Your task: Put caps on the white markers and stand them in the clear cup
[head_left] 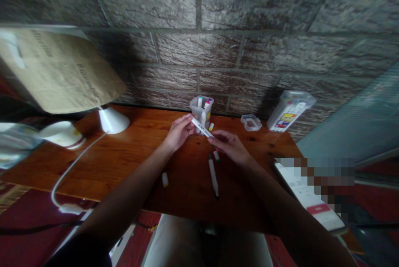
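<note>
Between my two hands a white marker pen (201, 127) is held at a slant above the table. My left hand (180, 132) pinches its upper end, and my right hand (229, 145) grips the lower end. Just behind stands a clear plastic box (195, 111) with several markers upright in it. An uncapped marker (213, 177) lies on the wood in front of me. Near it lies a white cap with a dark green end (216, 156). Another cap with a yellow end (165, 180) rests to the left, and a yellow-ended cap (211, 126) lies beside the box.
A clear lid (251, 122) and a taller clear marker case (289, 111) stand at the back right. A lit-up tablet or phone (311, 200) lies at the right edge. On the left are a lamp (112, 121), its cable and a paper cup (64, 135). A stone wall borders the table (131, 163).
</note>
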Tool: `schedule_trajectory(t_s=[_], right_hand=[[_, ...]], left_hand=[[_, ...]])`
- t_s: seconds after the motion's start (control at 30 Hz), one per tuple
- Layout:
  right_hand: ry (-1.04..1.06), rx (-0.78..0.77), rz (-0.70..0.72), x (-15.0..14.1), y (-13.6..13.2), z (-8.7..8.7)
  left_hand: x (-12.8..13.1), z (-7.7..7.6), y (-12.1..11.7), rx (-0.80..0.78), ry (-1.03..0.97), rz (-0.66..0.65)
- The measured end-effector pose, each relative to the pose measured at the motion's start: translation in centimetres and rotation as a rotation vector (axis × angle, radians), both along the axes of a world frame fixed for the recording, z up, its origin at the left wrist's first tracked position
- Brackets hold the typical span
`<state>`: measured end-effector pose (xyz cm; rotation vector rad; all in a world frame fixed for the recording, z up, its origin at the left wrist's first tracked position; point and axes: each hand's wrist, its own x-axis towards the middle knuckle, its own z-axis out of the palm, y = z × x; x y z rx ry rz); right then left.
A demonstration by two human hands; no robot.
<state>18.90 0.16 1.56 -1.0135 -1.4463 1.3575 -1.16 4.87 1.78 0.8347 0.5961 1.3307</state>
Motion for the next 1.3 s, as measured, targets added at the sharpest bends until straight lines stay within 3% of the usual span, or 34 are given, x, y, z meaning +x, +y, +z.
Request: schedule_trajectory(t_s=[0.33, 0.9, 1.07, 1.3], right_hand=[[0.043, 0.085, 0.115, -0.1, 0.2, -0.4], [-0.017, 0.007, 0.206, -0.1, -0.3, -0.1], [-0.009, 0.075, 0.168, 0.1, -0.3, 0.1], [0.038, 0.048, 0.019, 0.3, -0.5, 0.9]], left_hand=[[0.0, -0.2, 0.1, 0.007, -0.031, -0.027], [-0.2, 0.8, -0.3, -0.05, -0.116, -0.038], [-0.2, 1.1, -0.5, -0.08, -0.107, -0.041], [-0.6, 0.6, -0.3, -0.073, -0.151, -0.117]])
